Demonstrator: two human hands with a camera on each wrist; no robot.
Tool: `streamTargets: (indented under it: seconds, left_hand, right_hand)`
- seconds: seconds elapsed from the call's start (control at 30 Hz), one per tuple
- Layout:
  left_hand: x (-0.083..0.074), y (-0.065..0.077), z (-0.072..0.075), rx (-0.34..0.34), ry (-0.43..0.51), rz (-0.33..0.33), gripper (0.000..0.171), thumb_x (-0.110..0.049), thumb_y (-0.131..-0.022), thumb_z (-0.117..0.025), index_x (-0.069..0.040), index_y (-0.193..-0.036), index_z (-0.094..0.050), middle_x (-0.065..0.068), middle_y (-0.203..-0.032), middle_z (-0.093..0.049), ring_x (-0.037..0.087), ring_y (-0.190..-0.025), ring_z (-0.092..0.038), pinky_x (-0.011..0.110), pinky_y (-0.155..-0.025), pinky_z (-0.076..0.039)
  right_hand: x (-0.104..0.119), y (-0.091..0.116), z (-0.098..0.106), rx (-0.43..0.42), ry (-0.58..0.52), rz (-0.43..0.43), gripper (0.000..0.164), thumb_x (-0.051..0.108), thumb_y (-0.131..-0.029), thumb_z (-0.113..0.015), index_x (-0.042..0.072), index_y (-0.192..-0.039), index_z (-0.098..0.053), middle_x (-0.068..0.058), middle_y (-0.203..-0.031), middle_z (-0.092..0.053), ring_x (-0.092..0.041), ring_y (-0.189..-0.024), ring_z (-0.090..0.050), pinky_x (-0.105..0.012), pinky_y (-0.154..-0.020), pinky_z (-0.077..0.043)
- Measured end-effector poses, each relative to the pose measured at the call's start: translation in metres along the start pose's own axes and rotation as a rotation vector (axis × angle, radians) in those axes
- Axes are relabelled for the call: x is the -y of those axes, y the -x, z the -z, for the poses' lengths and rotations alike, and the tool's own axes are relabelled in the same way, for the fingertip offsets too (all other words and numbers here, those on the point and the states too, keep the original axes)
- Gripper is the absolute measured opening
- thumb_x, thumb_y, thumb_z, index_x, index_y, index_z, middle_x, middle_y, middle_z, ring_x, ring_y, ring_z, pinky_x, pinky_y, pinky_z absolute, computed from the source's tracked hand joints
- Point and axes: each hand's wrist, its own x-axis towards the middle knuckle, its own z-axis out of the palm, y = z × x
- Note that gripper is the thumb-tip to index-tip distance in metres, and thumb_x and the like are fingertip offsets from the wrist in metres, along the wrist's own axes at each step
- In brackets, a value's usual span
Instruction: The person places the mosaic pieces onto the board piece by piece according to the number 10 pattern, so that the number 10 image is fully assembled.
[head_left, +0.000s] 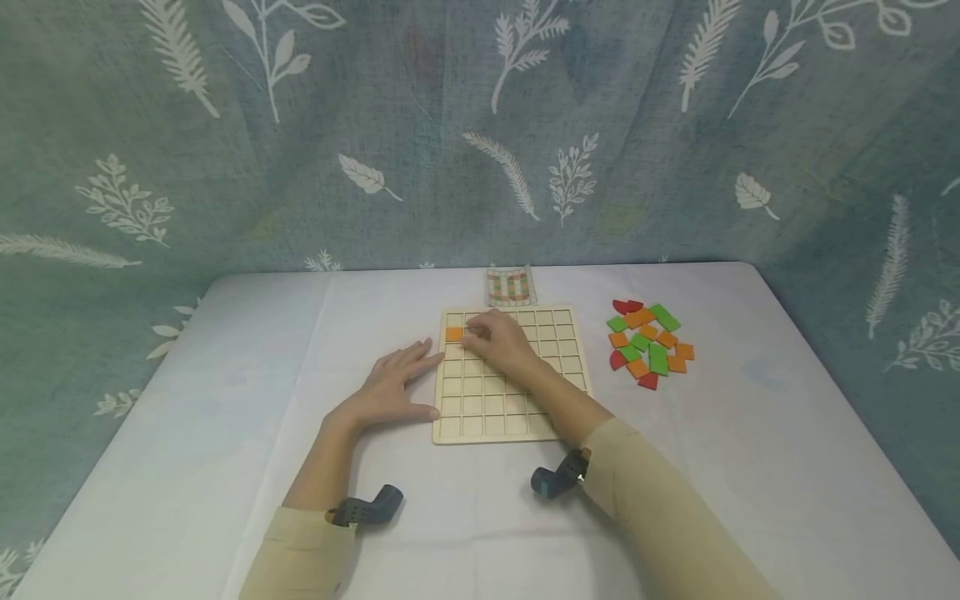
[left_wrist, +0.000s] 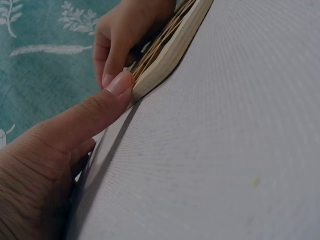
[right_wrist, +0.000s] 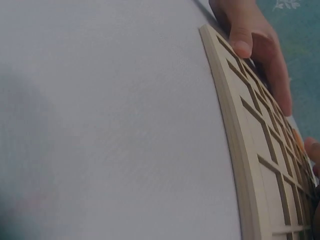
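Note:
A pale wooden grid board (head_left: 472, 406) lies flat on the white cloth. One orange square tile (head_left: 453, 334) sits in a cell near its upper left corner. My right hand (head_left: 506, 343) is over the upper part of the board, fingers bent and tips down just right of that tile. Whether a piece is between those fingertips is hidden. Along the board's left side rests my left hand (head_left: 393, 387), its fingers spread. In the left wrist view the left thumb (left_wrist: 107, 97) touches the board's corner edge, and the right hand (left_wrist: 127, 37) shows beyond it.
Right of the board lies a loose group of orange, green and red flat pieces, among them a green rectangle (head_left: 658, 359) and a red piece (head_left: 648, 381). Behind the board is a small pattern card (head_left: 511, 286). A leaf-patterned curtain (head_left: 420, 167) hangs behind the table (head_left: 300, 333).

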Motion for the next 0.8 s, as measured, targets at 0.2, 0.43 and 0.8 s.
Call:
streamTargets:
  seconds: [0.2,0.43,0.8]
  left_hand:
    - [0.000,0.001,0.000,-0.003,0.009,0.013,0.094,-0.061,-0.065,-0.074,-0.026,-0.145,-0.039,0.002,-0.158,-0.018,0.031,-0.145,-0.012,0.056,-0.114,-0.011]
    - [0.002,0.001,0.000,0.002,0.012,-0.008,0.094,-0.061,-0.066,-0.074,-0.026,-0.146,-0.038,0.003,-0.158,-0.018,0.030,-0.145,-0.012,0.054,-0.115,-0.010]
    - [0.003,0.000,-0.002,-0.003,-0.008,0.010,0.094,-0.062,-0.066,-0.073,-0.028,-0.146,-0.037,0.001,-0.159,-0.016,0.028,-0.145,-0.011,0.054,-0.115,-0.010]
  right_hand:
    - [-0.007,0.007,0.006,-0.051,-0.019,0.025,0.037,0.030,-0.087,-0.067,0.006,-0.115,-0.065,-0.006,-0.106,-0.062,-0.020,-0.097,-0.058,-0.033,-0.087,-0.051]
    - [-0.007,0.016,0.016,-0.076,-0.040,0.031,0.039,0.029,-0.085,-0.070,0.004,-0.114,-0.066,-0.005,-0.094,-0.060,-0.020,-0.089,-0.054,-0.032,-0.080,-0.051]
    - [-0.004,0.037,0.043,-0.161,-0.009,0.007,0.042,0.029,-0.084,-0.072,0.003,-0.116,-0.065,-0.010,-0.096,-0.061,-0.023,-0.092,-0.053,-0.035,-0.077,-0.048]
